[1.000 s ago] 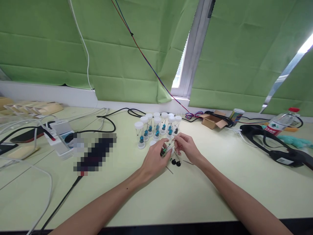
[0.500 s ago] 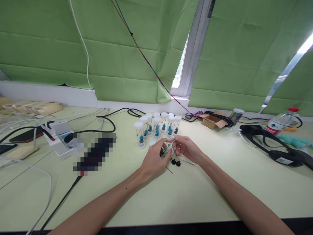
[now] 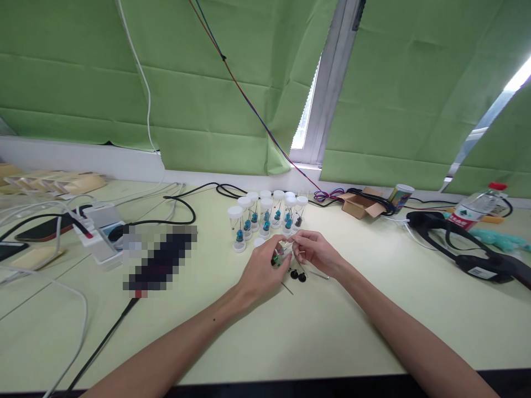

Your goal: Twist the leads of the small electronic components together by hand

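My left hand (image 3: 263, 263) is wrapped round a clear plastic tube (image 3: 284, 252) that lies tilted, with small green and black parts at its lower left end. At the tube's right end, the fingers of my right hand (image 3: 313, 250) are pinched together; whatever sits between them is too small to make out. Below the hands lie two black round pieces (image 3: 298, 275) and thin metal rods (image 3: 287, 288). Behind my hands stand several clear tubes with white caps (image 3: 235, 212), each holding blue or dark parts and thin rods.
A power strip (image 3: 99, 243) with cables lies at the left, near a blurred-out dark object (image 3: 164, 260). An open cardboard box (image 3: 362, 205), a printed can (image 3: 400, 197), a black headset strap (image 3: 460, 249) and a bottle with a red cap (image 3: 477, 205) are at the right.
My right fingers have closed in slightly toward the end of the tube, and the small green part visible there earlier is now less visible. My left hand has stayed in place.
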`<state>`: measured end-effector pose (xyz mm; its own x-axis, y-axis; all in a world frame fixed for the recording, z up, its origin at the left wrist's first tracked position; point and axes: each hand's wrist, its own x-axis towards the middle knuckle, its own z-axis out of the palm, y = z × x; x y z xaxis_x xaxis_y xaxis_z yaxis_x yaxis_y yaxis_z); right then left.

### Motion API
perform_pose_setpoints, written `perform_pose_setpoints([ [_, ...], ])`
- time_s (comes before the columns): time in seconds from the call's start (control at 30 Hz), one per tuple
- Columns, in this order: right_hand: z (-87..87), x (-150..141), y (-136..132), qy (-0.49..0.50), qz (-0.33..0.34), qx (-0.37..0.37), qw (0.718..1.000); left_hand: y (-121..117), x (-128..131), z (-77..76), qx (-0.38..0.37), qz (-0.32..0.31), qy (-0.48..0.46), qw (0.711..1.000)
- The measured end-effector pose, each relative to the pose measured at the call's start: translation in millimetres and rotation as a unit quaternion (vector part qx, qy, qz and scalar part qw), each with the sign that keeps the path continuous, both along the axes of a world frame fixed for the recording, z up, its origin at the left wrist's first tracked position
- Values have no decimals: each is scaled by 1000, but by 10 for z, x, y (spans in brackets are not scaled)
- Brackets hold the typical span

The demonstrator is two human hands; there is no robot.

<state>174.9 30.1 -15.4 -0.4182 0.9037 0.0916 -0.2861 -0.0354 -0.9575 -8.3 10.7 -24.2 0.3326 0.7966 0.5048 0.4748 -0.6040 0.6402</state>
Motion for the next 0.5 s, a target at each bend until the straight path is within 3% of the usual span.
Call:
perform_pose_setpoints([
  [0.5,4,19,10,-1,12,9,1000,5,2,19,10,-10,-6,1000],
])
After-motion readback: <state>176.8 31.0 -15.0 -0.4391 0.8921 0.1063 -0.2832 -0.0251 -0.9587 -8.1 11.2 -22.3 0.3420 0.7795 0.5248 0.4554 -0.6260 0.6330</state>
